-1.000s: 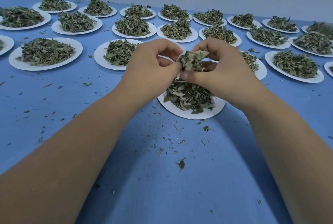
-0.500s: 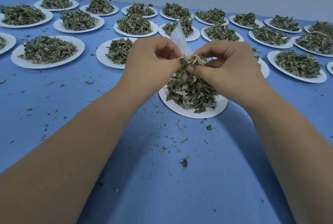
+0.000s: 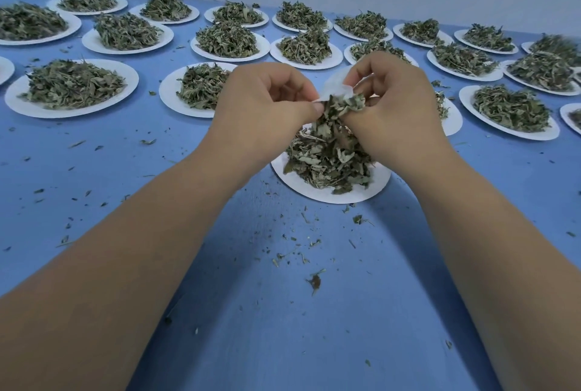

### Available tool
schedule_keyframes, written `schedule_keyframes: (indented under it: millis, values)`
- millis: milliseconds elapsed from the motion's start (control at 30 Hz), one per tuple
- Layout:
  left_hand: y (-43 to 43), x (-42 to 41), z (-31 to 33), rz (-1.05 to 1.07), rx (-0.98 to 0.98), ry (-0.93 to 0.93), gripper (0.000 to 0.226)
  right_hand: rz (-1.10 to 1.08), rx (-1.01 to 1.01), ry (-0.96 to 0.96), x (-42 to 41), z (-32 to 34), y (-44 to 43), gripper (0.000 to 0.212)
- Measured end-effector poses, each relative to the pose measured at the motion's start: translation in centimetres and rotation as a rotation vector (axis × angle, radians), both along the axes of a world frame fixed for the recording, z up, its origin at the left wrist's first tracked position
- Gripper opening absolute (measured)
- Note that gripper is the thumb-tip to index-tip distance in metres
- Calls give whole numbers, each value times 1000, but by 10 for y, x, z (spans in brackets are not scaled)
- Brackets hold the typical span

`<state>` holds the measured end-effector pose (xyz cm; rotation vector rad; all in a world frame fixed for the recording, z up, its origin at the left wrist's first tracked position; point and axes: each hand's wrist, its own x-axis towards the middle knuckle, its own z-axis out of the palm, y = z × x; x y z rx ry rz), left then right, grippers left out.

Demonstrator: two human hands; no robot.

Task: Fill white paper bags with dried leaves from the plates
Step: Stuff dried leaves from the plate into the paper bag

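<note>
Centre of frame: left hand (image 3: 267, 108) is pinching the rim of the white paper bag (image 3: 334, 86), thumb against curled fingers. Right hand (image 3: 393, 114) is clamping a clump of dried leaves (image 3: 342, 104) at the bag's mouth, fingers curled round it. Both hands are hovering just above the nearest plate (image 3: 330, 195), which is carrying a loose pile (image 3: 327, 158). Most of the bag is hiding behind the hands, so cannot tell how full it is.

Handling guess: bag is looking thin, light and floppy, easy to crumple or tear, so gripping at the mouth edge is making sense. Leaves are seeming brittle and near weightless, likely shedding; crumbs are lying on the blue table (image 3: 283, 312), lower centre. Soft grip, small pinches. More heaped plates (image 3: 72, 111) are filling the upper frame.
</note>
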<state>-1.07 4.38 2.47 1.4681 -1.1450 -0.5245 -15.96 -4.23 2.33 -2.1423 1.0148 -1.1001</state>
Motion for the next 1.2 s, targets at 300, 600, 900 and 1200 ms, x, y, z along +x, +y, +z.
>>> schedule_keyframes:
  millis: [300,600,900,1200]
  values:
    - [-6,7,-2,176,-68,-24,8,237,192,36,-3,8,9,44]
    - [-4,1,3,115,-94,-50,9,76,-63,17,8,-1,10,10]
    - [-4,3,-2,141,-127,-266,20,102,167,-129,6,6,8,12]
    - [-1,0,-1,179,-182,-305,16,129,322,-186,7,8,11,16]
